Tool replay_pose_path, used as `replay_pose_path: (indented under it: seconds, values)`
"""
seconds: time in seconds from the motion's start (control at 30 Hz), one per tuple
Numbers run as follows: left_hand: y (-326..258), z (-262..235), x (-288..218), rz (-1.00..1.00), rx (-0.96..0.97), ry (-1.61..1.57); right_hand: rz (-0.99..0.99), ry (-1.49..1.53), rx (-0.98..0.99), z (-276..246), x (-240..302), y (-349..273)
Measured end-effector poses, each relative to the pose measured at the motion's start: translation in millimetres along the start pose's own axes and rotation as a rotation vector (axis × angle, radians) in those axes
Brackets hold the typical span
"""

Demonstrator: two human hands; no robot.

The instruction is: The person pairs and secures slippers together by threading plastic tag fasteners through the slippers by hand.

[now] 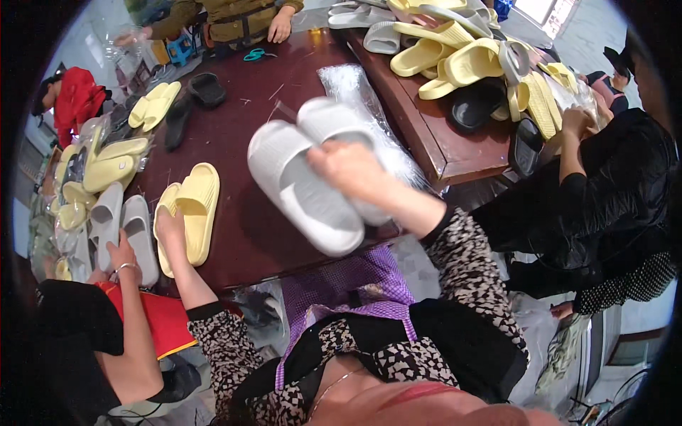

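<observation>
A pair of light grey slide slippers (312, 216) is raised over the dark red table (245, 245), soles down and toes toward the far left. My right hand (349, 170) grips the pair at the inner sides, its fingers partly hidden and slightly blurred. To the left, a pale yellow pair of slide slippers (202, 202) lies at the table's near left edge. My left hand (169, 228) is closed on the nearer yellow slipper, with its fingertips inside the opening.
At left, a co-worker's hand (122, 254) holds grey slippers (106, 216) beside bagged yellow ones (114, 170). Clear plastic bags (366, 106) lie along the table's right side. A slipper pile (455, 64) covers the adjoining table. Teal scissors (256, 55) lie at the far edge, near another person.
</observation>
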State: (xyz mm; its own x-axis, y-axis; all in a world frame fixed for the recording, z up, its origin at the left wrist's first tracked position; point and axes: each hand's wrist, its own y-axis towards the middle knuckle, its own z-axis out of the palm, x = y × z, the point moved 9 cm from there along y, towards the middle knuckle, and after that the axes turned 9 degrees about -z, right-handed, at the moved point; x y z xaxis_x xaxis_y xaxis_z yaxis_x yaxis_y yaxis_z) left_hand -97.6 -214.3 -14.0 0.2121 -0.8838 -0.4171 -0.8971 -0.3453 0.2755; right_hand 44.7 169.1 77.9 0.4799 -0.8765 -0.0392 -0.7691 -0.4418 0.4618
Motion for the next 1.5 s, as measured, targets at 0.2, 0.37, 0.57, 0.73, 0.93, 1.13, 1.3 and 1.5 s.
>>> replay_pose_path:
  seconds: [0.2, 0.37, 0.57, 0.73, 0.93, 1.13, 1.3, 1.5]
  values:
    - [14.7, 7.3, -1.1, -0.045, -0.018, 0.078, 0.001, -0.373, 0.038, -76.5, -112.0, -18.1]
    - [16.2, 13.2, -0.8, -0.038, -0.054, 0.087, 0.055, -0.590, 0.107, -104.1, -184.3, -80.8]
    - [1.6, 37.4, -46.8, 0.009, 0.028, 0.001, 0.175, -0.533, 0.007, -92.8, -202.4, -132.8]
    - [-27.9, 50.3, -101.6, 0.103, 0.045, -0.026, 0.204, -0.548, -0.063, -98.4, -243.1, -148.7]
    - [-65.5, 44.6, -158.9, 0.127, 0.211, -0.048, 0.341, -0.615, -0.004, -96.8, -271.6, -159.8]
    - [-80.2, 51.6, -175.8, 0.120, 0.344, -0.269, 0.318, -0.606, -0.060, -96.2, -254.7, -173.1]
    - [-81.2, 74.2, -172.7, 0.200, 0.491, -0.299, 0.262, -0.409, -0.298, -106.4, -223.0, -192.0]
    - [-80.9, 97.3, -172.7, 0.107, 0.592, -0.411, 0.593, 0.057, -0.329, -95.0, -173.1, -220.2]
